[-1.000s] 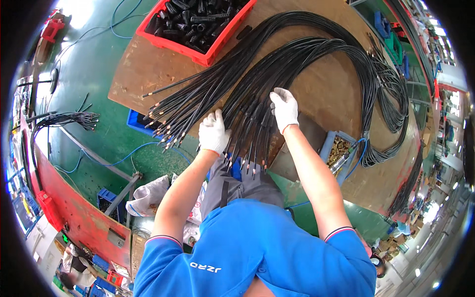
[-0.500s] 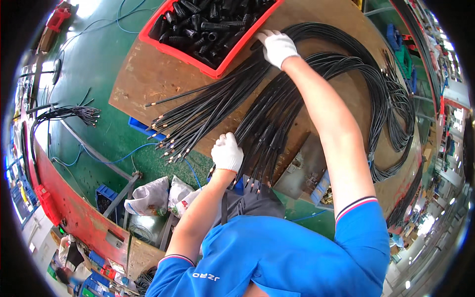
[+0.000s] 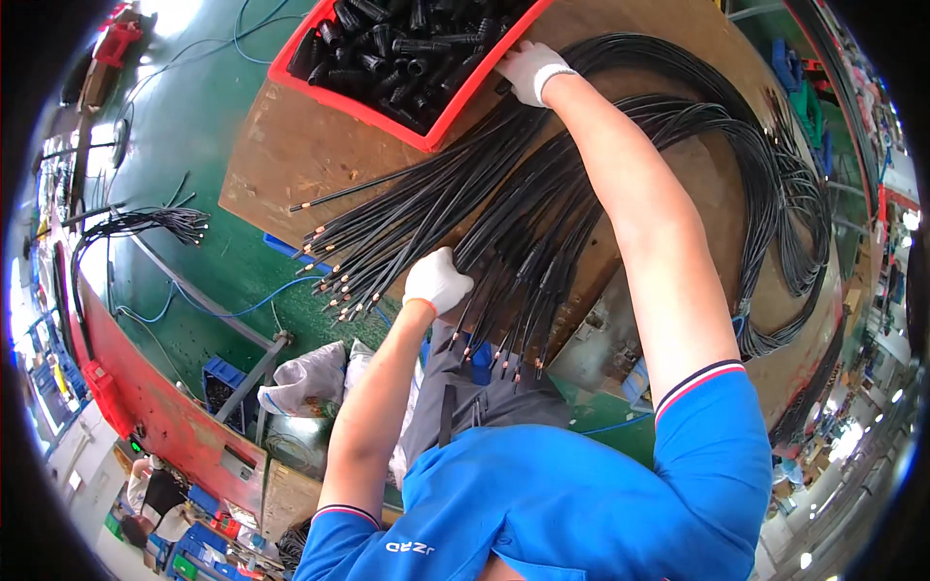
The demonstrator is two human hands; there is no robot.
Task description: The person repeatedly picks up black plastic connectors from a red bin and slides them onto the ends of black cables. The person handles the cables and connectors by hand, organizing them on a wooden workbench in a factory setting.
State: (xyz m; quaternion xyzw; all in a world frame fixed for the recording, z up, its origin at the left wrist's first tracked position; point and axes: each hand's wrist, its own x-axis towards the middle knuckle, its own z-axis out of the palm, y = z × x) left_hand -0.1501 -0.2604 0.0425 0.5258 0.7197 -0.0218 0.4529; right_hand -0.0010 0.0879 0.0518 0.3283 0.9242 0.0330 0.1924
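Note:
My left hand point(image 3: 438, 282), in a white glove, is closed at the left edge of a group of black cables point(image 3: 542, 213) near the table's front edge. It seems to grip one cable, though the fingers hide most of it. Dark sleeves point(image 3: 531, 263) sit on several cables of this group, above their bare copper ends. Beside it another bundle of black cables point(image 3: 426, 205) fans out to the left. My right hand point(image 3: 534, 74), also gloved, reaches to the red bin's right side, fingers bent down. A dark piece shows under these fingers; its kind is unclear.
The red bin point(image 3: 363, 108) full of black ribbed sleeves point(image 3: 392, 63) stands on the brown table point(image 3: 276, 145). Long cable loops point(image 3: 765, 194) curve around the table's right. White sacks point(image 3: 308, 380) and a blue crate point(image 3: 225, 382) lie below left. Another person point(image 3: 155, 494) is at the lower left.
My right hand has shifted slightly up and left, closer against the bin's rim. My left hand has moved a little up and left relative to my body. The view has shifted slightly.

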